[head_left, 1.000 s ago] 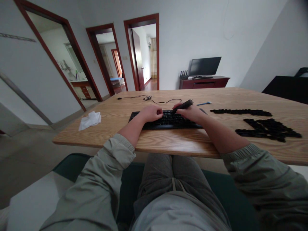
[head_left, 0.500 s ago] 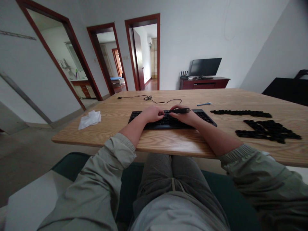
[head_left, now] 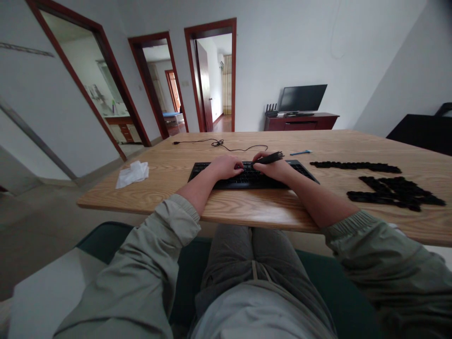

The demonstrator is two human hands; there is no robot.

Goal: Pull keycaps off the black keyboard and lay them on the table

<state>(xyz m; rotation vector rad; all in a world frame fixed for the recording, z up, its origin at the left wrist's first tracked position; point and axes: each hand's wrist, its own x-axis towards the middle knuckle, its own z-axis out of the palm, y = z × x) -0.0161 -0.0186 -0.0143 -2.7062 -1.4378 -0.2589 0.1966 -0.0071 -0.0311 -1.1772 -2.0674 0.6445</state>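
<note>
A black keyboard (head_left: 252, 184) lies in front of me near the table's front edge, its middle partly covered by my hands. My left hand (head_left: 226, 166) rests on the left-middle part of it with the fingers curled in against it; the fingertips are partly hidden. In my right hand (head_left: 271, 168) is a slim black brush (head_left: 270, 158), held like a pen, its rough end tilted up to the right. The lower tip points down at the keys between both hands, too small to make out.
Black keycap-like pieces lie in a row (head_left: 355, 166) and a cluster (head_left: 399, 192) at right. A blue-handled tool (head_left: 300, 152) sits behind the keyboard, near a black cable (head_left: 240, 149). Crumpled white tissue (head_left: 133, 174) lies on the wooden table (head_left: 169, 183) at left.
The brush in my right hand has tilted, its rear end rising up and to the right. My left hand stays on the keyboard almost unmoved.
</note>
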